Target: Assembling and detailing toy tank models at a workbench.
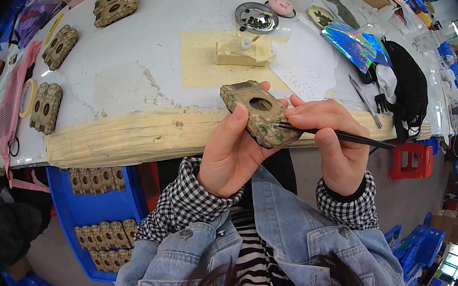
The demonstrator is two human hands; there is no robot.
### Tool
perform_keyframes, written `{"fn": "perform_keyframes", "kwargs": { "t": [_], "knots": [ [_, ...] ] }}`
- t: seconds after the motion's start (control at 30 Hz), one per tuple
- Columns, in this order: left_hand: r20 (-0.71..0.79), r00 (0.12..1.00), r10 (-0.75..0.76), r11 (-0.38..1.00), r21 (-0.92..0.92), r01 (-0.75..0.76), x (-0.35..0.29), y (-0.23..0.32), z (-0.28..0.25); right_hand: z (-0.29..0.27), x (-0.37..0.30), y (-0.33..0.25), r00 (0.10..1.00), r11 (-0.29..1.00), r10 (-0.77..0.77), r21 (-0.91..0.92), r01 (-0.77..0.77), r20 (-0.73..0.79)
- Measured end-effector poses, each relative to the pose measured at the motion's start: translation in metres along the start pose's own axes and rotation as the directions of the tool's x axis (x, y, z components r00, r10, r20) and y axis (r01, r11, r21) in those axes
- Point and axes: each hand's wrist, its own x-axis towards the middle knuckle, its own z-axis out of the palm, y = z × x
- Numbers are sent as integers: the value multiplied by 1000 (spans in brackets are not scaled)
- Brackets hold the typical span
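Over the tape-covered table edge (125,137), you're holding a camouflage casing (269,116) in your half-curled left hand (224,158), thumb along its side. Your right hand (336,144) is pinching black tweezers (363,139) pretty snugly, and their tips are sitting by the green patches (280,137) on the casing's near end, tho they're too tiny to tell if they're gripping anything. Farther back, a round metal dish (238,14) is holding dark green bits (260,23).

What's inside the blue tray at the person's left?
Three rows of camouflage-patterned pieces sit in the blue tray. The checked sleeve and denim jacket cover its near right corner, hiding anything there; the floor beneath the pieces is hidden too.
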Motion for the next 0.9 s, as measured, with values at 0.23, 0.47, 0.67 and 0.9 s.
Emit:
{"fn": "perform_keyframes", "kwargs": {
  "t": [0.23, 0.47, 0.67, 0.9],
  "knots": [
    [-7, 1000, -2, 1000, 7, 2, 0, -1, 0, 0, -1, 1, 1000, 1000, -1, 7, 1, -4],
    [-13, 1000, -11, 1000, 14, 12, 0, 0, 0, 1, -1, 1, 1000, 1000, -2, 7, 2, -8],
    [37, 999, -17, 993, -118, 21, 0, -1, -4, 0, -1, 2, 1000, 1000, -4, 2, 4, 0],
    [30, 999, -19, 993, -115, 22, 0, -1, -4, -1, -1, 2, 1000, 1000, -2, 1, 2, 3]
  ]
}}
